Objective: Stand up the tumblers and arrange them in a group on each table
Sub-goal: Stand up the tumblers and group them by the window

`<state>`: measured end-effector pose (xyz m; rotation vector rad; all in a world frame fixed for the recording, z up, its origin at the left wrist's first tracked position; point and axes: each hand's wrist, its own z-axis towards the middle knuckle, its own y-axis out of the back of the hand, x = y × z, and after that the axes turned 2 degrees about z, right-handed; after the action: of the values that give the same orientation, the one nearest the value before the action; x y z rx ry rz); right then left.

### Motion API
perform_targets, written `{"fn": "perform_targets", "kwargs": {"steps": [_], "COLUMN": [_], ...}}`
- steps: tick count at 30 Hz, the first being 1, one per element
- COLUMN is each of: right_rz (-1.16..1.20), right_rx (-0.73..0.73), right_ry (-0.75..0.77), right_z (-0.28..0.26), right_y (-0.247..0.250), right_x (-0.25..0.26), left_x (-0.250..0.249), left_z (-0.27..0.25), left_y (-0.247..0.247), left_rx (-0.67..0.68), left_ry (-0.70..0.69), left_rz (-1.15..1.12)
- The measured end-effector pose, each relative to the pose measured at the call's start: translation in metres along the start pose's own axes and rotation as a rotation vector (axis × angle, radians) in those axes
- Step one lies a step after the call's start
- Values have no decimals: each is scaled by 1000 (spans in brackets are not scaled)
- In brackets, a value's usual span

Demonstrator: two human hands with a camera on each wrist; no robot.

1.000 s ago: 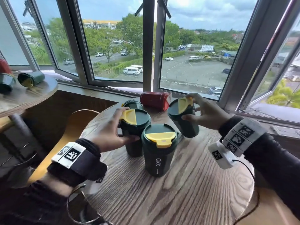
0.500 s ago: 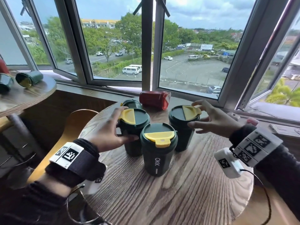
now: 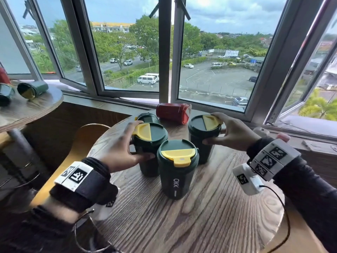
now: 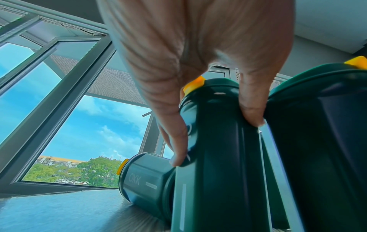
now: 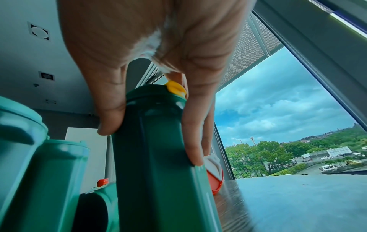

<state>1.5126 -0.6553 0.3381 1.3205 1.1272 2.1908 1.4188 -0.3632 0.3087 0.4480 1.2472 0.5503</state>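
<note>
Three green tumblers with yellow lids stand upright in a cluster on the round wooden table (image 3: 209,225). My left hand (image 3: 144,140) grips the left tumbler (image 3: 149,167) just below its lid, thumb in front and fingers behind; the left wrist view shows the left hand (image 4: 215,140) round the same tumbler (image 4: 218,180). My right hand (image 3: 209,128) grips the right tumbler (image 3: 200,152) the same way, confirmed by the right hand (image 5: 151,143) in the right wrist view. The front tumbler (image 3: 177,170) stands free. Behind them a green tumbler (image 3: 147,117) and a red tumbler (image 3: 173,113) lie on their sides.
A second round table (image 3: 36,108) at the far left carries a green tumbler (image 3: 32,89) lying on its side and others cut off at the frame edge. A wooden chair back (image 3: 73,152) stands between the tables. Open windows and a sill run close behind.
The right hand set its tilted tumbler down upright beside the other two, let go briefly, and now grips it again near the lid. The left hand has kept its hold.
</note>
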Motion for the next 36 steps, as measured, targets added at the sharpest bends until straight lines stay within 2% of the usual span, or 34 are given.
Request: {"fn": "perform_targets", "kwargs": {"steps": [5,8,12,14,17,19,22,24,27,36], "right_rz": [16,39,-162,-264,-275,-245,-182,-219,-228,-142], "right_rx": [37,54,50,-23,-136,-92,121,192,183,139], "right_ry": [-88,-91,-70,40,284,339,317,325,334,302], "right_z": [8,5,-2,-10,-26,-39,-54,-56,-52,-46], "right_y": [4,5,6,6,3,-1,-12,-24,-34,-24], "right_x": [-8,-12,-9,3,34,58,85,88,82,70], "left_x": [-3,-4,-7,-6,-4,-3,-2,-2,-1,-2], "left_z": [-2,-3,-3,-3,-2,-2,-2,-2,-2,10], "left_y": [0,1,1,1,1,2,1,1,1,-6], "left_rx": [1,2,5,9,16,19,14,11,11,-1], "left_ry": [18,12,13,17,-9,-11,-11,-11,-20,-50], "left_rz": [-25,-6,-10,-22,-11,-9,-1,6,19,95]}}
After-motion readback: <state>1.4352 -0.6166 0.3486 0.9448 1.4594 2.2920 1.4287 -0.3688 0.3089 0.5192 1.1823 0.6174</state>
